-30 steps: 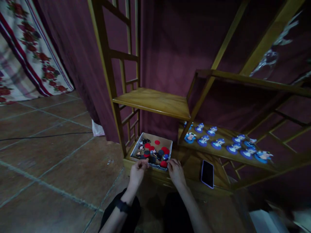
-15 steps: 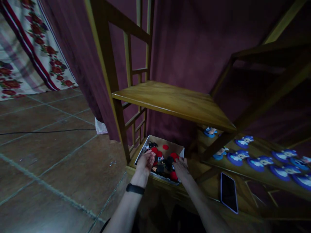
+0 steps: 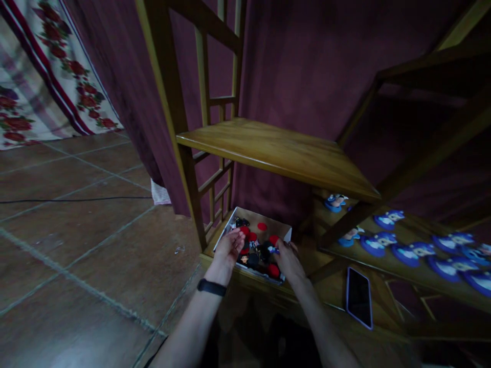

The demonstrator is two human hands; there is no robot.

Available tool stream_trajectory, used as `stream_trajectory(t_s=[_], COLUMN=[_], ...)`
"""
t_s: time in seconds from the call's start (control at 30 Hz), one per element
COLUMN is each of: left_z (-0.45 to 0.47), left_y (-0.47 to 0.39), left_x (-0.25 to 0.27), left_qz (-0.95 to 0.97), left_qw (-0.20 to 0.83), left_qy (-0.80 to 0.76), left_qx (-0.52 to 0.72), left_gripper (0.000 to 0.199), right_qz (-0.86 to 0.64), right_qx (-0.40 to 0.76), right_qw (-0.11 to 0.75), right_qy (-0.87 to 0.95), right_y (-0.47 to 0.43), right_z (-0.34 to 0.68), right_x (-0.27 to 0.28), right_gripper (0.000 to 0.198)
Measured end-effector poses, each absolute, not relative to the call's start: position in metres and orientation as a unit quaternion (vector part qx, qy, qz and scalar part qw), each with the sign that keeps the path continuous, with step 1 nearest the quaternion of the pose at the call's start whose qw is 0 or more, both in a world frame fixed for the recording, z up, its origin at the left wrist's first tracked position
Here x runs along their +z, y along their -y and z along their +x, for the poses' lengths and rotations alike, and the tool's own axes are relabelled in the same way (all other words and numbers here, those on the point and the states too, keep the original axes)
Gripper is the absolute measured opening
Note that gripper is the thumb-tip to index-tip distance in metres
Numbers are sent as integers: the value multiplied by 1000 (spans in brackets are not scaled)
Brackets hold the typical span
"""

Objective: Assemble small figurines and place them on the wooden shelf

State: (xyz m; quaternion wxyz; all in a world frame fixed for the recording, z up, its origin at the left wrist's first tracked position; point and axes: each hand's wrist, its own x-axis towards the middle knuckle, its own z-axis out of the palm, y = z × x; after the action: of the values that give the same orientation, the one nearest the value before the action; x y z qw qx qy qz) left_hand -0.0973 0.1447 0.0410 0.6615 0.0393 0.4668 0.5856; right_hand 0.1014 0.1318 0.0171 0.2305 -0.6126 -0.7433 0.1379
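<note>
Both hands are inside a shallow white cardboard box (image 3: 279, 232) on the lowest shelf. In it lie small figurines with red or black round bases, among them a dark-haired figurine (image 3: 244, 259) and a loose-looking red disc (image 3: 262, 226). My left hand (image 3: 229, 246), with a dark wristband, has curled fingers beside a red round piece (image 3: 244, 232) at the box's left side; what they hold is hidden. On the right side, my right hand (image 3: 287, 256) pinches a small dark figurine (image 3: 273, 249) with a pale patch. Dim light blurs the details.
A wooden shelf board (image 3: 276, 148) juts out above the box, beside a lattice side frame (image 3: 186, 174). To the right stand several figurines on blue bases (image 3: 378, 243). A phone (image 3: 359, 297) lies in front of them. Tiled floor (image 3: 95, 245) spreads out on the left.
My right hand's fingers have drawn together around a small dark figurine and shifted slightly. My left hand stays by the red piece. The whole view has tilted slightly.
</note>
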Motion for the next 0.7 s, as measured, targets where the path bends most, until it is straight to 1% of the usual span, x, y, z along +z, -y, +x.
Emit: stream_trajectory(t_s=[0.1, 0.17, 0.23, 0.33, 0.4, 0.53, 0.63, 0.7], left_z=[-79, -64, -52, -42, -40, -43, -43, -42], left_y=[-136, -128, -120, -115, -117, -122, -124, -123], left_x=[37, 33, 28, 22, 19, 18, 19, 21], left_qz=[111, 167, 205, 228, 232, 248, 272, 290], left_qw=[680, 704, 710, 706, 699, 671, 649, 635], left_qy=[-519, -529, -522, -472, -442, -433, -432, -434], left_qx=[506, 444, 425, 477, 512, 549, 564, 569], left_gripper=[16, 18, 23, 21, 22, 30, 34, 35], right_qz=[-609, -592, -577, -556, -540, -504, -473, -468], right_qx=[209, 232, 238, 280, 349, 506, 589, 603], right_qw=[262, 293, 322, 375, 422, 514, 532, 530], right_qy=[719, 714, 711, 687, 639, 475, 382, 369], right_y=[-118, -111, -106, -107, -111, -117, -120, -122], right_z=[97, 92, 88, 87, 88, 87, 83, 81], right_x=[23, 23, 21, 15, 13, 13, 17, 20], right_gripper=[18, 16, 17, 18, 19, 35, 39, 38])
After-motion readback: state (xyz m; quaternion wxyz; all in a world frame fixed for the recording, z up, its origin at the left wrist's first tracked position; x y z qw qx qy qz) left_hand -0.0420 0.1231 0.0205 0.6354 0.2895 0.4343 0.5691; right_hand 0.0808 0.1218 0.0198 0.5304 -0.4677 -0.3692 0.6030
